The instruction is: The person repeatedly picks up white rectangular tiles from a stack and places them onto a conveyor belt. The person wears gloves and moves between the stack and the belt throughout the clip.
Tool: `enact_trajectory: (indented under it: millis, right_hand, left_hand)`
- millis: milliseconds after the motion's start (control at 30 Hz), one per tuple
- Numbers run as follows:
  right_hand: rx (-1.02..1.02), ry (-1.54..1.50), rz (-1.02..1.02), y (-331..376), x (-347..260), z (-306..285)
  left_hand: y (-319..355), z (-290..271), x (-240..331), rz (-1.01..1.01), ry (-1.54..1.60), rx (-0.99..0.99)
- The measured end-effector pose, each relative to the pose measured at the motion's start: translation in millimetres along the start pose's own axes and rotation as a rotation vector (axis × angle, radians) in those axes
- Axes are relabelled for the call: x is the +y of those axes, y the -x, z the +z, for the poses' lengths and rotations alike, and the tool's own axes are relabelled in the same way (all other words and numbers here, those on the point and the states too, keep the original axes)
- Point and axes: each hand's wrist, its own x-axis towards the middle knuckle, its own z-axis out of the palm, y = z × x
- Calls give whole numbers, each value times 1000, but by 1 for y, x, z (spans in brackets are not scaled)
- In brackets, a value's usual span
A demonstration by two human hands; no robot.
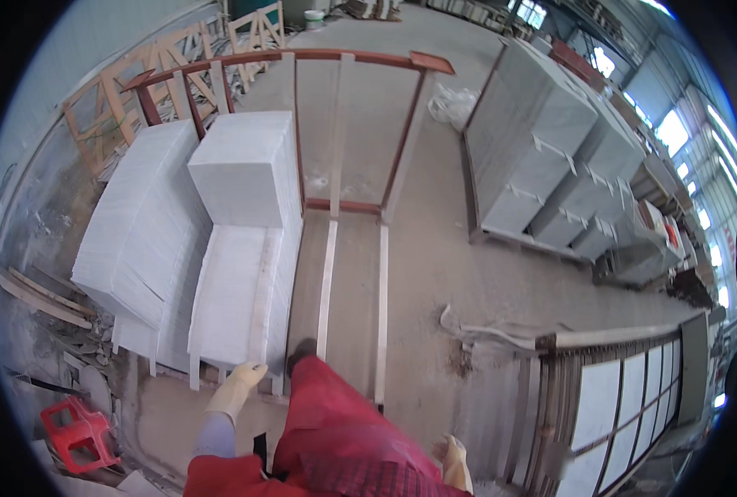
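My left hand (239,389), in a pale yellow glove, is beside the near end of a stack of white stone-like slabs (229,273). Its fingers look loosely curled together, with nothing visible in them; whether they touch the stack I cannot tell. Low at the right of my body, my right hand (455,464) wears a similar glove. Its fingers are partly spread and hold nothing. The slab stack has a low near part and a taller block (240,170) behind it. A second stack (141,224) leans to its left. My red apron (335,422) hides the floor below me.
A rack with a red-brown frame (368,56) and pale rails (382,306) bears the stacks. Strapped grey blocks (534,141) stand at the far right, framed panels (625,398) near right. A red plastic stool (79,435) lies near left. Wooden frames (157,79) line the wall.
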Motion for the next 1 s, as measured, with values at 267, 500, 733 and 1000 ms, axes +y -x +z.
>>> enact_trajectory:
  millis: [267, 500, 733, 1000]
  right_hand:
    - [97, -55, 101, 10, -82, 139]
    - [-164, 321, -47, -5, -193, 291]
    - [-520, 584, -224, 31, -264, 460]
    - [-568, 1091, -331, 66, -289, 565]
  left_hand:
    - [-170, -192, 115, -78, 299, 486]
    - [-293, -385, 114, 200, 620, 1180]
    - [-324, -429, 161, 177, 955, 934]
    - [-301, -430, 183, 94, 1036, 960]
